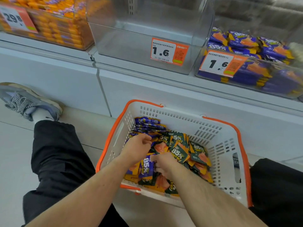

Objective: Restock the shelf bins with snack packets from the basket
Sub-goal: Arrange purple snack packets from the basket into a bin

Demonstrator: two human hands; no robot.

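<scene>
Both your hands in the basket (221, 145) on the floor, left hand (139, 148) curled on packets (178, 153) marked "85%", right hand (164, 164) grabbing more, middle bin (131, 46) tag (168, 51) reads "1.6"

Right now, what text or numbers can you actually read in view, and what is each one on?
"29.8": price tag on the orange-packet bin, upper left.
"1.6": price tag on the middle clear bin, which shows no packets.
"1.6": price tag on the purple-packet bin, right.
"85%": purple packets and dark green packets in the basket.
Small print, barcodes and codes on the tags: too small to read.
</scene>
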